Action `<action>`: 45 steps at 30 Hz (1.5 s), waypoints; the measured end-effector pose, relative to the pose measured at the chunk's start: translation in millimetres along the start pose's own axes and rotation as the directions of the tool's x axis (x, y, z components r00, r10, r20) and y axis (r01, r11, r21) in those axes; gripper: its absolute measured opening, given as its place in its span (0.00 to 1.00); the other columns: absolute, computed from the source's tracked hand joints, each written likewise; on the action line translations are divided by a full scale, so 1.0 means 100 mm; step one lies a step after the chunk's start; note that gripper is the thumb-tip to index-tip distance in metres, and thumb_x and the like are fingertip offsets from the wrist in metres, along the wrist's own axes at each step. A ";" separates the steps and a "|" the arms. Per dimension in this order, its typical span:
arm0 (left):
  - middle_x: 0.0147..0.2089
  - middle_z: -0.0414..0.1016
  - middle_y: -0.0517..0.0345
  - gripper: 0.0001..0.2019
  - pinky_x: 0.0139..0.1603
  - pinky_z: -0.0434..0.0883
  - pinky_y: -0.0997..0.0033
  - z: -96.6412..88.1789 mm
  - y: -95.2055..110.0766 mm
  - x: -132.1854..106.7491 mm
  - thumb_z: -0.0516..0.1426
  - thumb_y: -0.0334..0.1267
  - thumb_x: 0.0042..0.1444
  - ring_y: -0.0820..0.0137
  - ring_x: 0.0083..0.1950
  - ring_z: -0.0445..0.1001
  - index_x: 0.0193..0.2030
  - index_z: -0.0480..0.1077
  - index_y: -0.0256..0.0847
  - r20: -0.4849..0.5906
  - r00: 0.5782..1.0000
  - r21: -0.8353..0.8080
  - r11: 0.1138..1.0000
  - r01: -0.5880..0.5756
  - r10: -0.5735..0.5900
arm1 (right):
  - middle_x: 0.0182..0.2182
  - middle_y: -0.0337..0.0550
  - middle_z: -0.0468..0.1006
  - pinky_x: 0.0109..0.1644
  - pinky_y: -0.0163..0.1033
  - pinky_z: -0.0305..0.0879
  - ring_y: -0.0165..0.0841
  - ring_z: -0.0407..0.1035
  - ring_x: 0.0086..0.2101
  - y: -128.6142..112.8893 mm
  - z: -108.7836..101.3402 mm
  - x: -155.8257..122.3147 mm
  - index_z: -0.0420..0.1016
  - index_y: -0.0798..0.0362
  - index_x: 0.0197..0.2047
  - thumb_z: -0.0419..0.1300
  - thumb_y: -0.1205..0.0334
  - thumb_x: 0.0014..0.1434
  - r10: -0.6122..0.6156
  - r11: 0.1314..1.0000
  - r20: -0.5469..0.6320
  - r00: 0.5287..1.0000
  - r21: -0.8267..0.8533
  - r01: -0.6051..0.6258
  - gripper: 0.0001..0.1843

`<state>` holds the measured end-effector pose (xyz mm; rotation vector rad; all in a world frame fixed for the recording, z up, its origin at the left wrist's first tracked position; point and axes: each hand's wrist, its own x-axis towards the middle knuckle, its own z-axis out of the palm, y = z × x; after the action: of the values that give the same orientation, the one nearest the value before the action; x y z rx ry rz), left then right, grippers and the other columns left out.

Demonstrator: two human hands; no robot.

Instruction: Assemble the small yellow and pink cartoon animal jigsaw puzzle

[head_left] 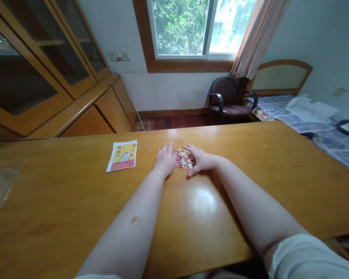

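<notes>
A small heap of jigsaw puzzle pieces (185, 159), pink, white and yellow, lies on the wooden table (203, 240) between my two hands. Along the heap's left side rests my left hand (165, 159), its fingers stretched out and pointing away from me. My right hand (200, 159) curves around the right side, thumb and fingers spread apart, touching the edge of the heap. Neither hand grips a piece that I can see. Left of my left hand lies a picture sheet (122, 155) with a white cartoon animal on yellow and pink.
A clear plastic bag (1, 186) lies at the table's left edge. Beyond the table stand a brown armchair (229, 97), a wooden cabinet (95, 112) and a bed (331, 135) with papers on it. A white cord (130, 97) hangs from the wall socket.
</notes>
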<state>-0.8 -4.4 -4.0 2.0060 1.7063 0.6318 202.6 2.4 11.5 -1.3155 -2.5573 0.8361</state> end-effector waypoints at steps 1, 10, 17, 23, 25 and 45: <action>0.69 0.55 0.37 0.32 0.70 0.43 0.48 0.00 -0.01 0.00 0.41 0.51 0.64 0.54 0.72 0.49 0.69 0.52 0.33 -0.014 1.000 0.021 1.000 0.013 -0.013 | 0.69 0.65 0.39 0.67 0.64 0.31 0.55 0.32 0.67 0.05 -0.02 -0.02 0.39 0.54 0.72 0.72 0.37 0.30 0.011 1.000 0.028 1.000 -0.022 -0.010 0.73; 0.71 0.50 0.45 0.31 0.69 0.37 0.42 0.02 0.06 -0.05 0.42 0.53 0.64 0.55 0.73 0.46 0.69 0.53 0.41 0.146 0.984 0.164 0.979 -0.123 0.099 | 0.69 0.59 0.45 0.65 0.69 0.30 0.54 0.37 0.67 -0.01 0.07 0.02 0.46 0.51 0.71 0.63 0.34 0.47 0.036 0.978 -0.095 0.995 -0.199 -0.054 0.56; 0.71 0.50 0.45 0.31 0.70 0.40 0.46 0.03 0.12 -0.08 0.45 0.51 0.62 0.55 0.72 0.48 0.69 0.52 0.41 0.153 0.977 0.118 0.979 -0.169 0.150 | 0.69 0.63 0.42 0.66 0.66 0.33 0.51 0.37 0.67 -0.11 0.13 0.03 0.37 0.55 0.72 0.65 0.32 0.41 -0.033 0.990 -0.094 0.995 -0.140 0.019 0.67; 0.70 0.53 0.41 0.31 0.70 0.44 0.47 0.05 0.14 -0.09 0.48 0.49 0.62 0.55 0.71 0.50 0.68 0.54 0.37 0.104 0.983 0.095 0.982 -0.161 0.151 | 0.68 0.60 0.48 0.66 0.67 0.33 0.53 0.41 0.67 -0.12 0.21 0.07 0.38 0.52 0.72 0.67 0.33 0.39 -0.048 0.993 -0.144 0.988 -0.118 0.031 0.67; 0.71 0.52 0.40 0.31 0.70 0.46 0.48 0.04 0.13 -0.07 0.47 0.48 0.63 0.55 0.71 0.50 0.68 0.53 0.34 0.046 0.994 0.095 0.990 -0.106 0.102 | 0.68 0.58 0.48 0.66 0.66 0.34 0.51 0.41 0.67 -0.11 0.19 0.09 0.39 0.51 0.72 0.65 0.33 0.43 -0.053 0.994 -0.172 0.984 -0.100 0.036 0.63; 0.73 0.47 0.47 0.33 0.71 0.40 0.51 0.04 0.13 -0.06 0.35 0.53 0.65 0.61 0.73 0.44 0.71 0.47 0.36 0.192 0.980 0.312 0.943 -0.113 0.054 | 0.67 0.56 0.52 0.68 0.61 0.37 0.49 0.45 0.66 -0.10 0.15 0.15 0.46 0.53 0.71 0.63 0.32 0.43 -0.115 0.989 -0.167 0.979 -0.113 0.097 0.60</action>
<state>10.5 -12.9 0.3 2.2888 1.7077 0.1927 181.1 3.7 2.7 -1.2071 -2.5372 0.5503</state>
